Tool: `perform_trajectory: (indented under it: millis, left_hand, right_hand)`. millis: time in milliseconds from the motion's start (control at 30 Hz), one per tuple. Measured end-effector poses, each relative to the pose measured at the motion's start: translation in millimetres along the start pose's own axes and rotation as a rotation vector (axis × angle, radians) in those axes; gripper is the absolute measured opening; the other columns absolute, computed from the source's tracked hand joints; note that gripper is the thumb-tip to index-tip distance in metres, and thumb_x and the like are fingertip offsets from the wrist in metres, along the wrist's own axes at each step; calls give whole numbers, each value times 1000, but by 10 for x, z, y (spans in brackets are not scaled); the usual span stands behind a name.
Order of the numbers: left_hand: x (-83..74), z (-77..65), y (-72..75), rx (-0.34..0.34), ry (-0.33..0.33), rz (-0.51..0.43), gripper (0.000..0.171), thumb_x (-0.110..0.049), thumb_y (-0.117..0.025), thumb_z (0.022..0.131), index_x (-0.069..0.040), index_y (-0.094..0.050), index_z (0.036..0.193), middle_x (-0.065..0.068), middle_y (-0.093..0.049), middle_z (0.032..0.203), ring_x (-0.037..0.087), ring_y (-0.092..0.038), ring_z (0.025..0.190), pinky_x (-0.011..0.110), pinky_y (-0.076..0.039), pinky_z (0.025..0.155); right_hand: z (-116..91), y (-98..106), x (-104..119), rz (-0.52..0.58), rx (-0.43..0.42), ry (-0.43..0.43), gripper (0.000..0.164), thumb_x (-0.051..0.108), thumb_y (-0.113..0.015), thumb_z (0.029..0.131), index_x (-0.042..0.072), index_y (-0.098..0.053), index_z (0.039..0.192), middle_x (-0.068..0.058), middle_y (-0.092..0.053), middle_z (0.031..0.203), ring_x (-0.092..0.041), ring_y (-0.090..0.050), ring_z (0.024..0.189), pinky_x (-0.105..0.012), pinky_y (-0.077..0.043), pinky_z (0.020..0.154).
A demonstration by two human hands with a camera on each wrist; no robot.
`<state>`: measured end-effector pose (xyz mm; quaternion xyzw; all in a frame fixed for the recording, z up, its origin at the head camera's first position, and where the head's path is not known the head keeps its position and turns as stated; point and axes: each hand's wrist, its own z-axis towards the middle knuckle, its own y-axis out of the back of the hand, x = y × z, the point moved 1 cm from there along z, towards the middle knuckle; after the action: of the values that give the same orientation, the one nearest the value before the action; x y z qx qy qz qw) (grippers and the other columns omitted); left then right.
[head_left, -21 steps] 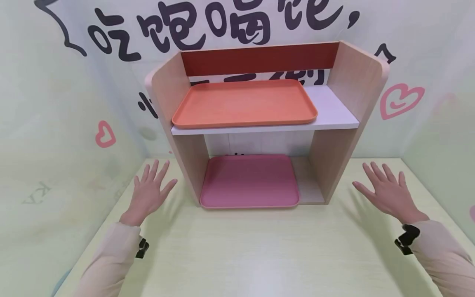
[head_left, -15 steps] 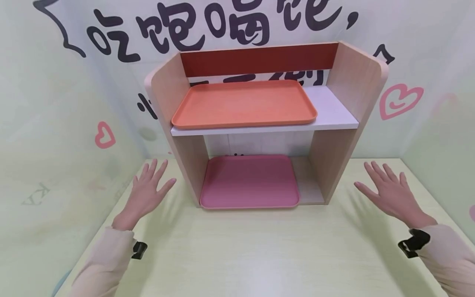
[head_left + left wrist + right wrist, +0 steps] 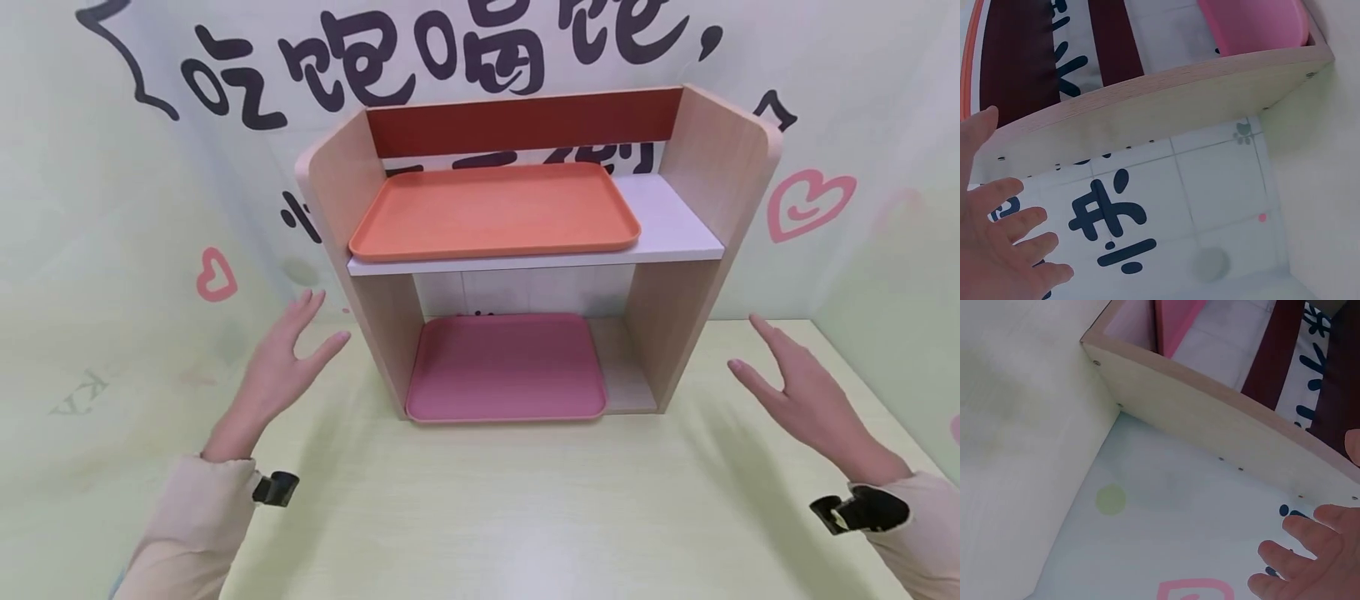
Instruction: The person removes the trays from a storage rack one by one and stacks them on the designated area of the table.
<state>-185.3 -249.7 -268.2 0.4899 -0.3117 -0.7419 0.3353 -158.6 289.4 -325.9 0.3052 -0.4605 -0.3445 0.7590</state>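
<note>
A two-level wooden shelf stands at the back of the table. On its white upper board lies an orange tray; a pink tray lies on the lower level, toward the left. My left hand is raised to the left of the shelf, fingers extended, thumb apart, holding nothing. To the right of the shelf my right hand is likewise raised with straight fingers and nothing in it. Both wrist views show spread fingers beside the shelf's outer side panels, the left hand and the right hand apart from them.
A pale table extends in front of the shelf. Behind it hangs a white wall sheet with dark characters and pink hearts, and similar sheets close in both sides. A dark red rail spans the shelf's upper back.
Both hands have turned from palms down to thumbs up, palms facing inward. The left hand has risen slightly and shifted left; the right has moved slightly right. Shelf and trays stay put.
</note>
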Motion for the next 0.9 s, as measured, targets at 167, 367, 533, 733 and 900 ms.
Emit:
perform_trajectory:
  millis: [167, 367, 533, 733, 900]
  left_hand:
    - [-124, 114, 131, -50, 26, -24, 67, -40, -55, 85, -16, -25, 140, 11, -24, 143, 30, -19, 131, 54, -20, 98]
    - [-323, 238, 300, -56, 52, -103, 66, -39, -58, 83, -20, -28, 139, 12, -34, 138, 33, -36, 119, 52, -37, 88]
    - [-447, 369, 399, -29, 90, -87, 69, -46, -56, 82, -18, -30, 139, 16, -40, 132, 35, -40, 116, 54, -40, 81]
    - [-543, 512, 464, -24, 64, -57, 65, -44, -58, 81, -7, -40, 132, 18, -47, 123, 35, -45, 109, 52, -40, 82]
    - [-610, 623, 568, -16, 73, -19, 65, -44, -57, 81, -3, -41, 129, 20, -49, 116, 35, -48, 104, 48, -44, 77]
  right_hand:
    - [6, 79, 167, 52, -63, -14, 59, 20, -53, 89, 10, -24, 140, -24, -33, 135, -44, -30, 119, -58, -24, 89]
    - [58, 175, 342, 85, -116, 42, 52, 17, -55, 87, 11, -36, 135, -18, -42, 130, -5, -34, 122, -24, -27, 98]
    - [138, 219, 477, 161, -156, 86, 47, 10, -59, 84, 5, -45, 128, -17, -49, 123, 17, -37, 104, 0, -27, 84]
    - [220, 231, 615, 199, -150, 101, 43, 7, -62, 82, 4, -49, 123, 7, -53, 117, 16, -45, 96, -1, -33, 79]
    - [314, 273, 723, 198, -180, 167, 39, 3, -63, 80, 3, -54, 118, 25, -52, 105, 15, -50, 88, -3, -37, 75]
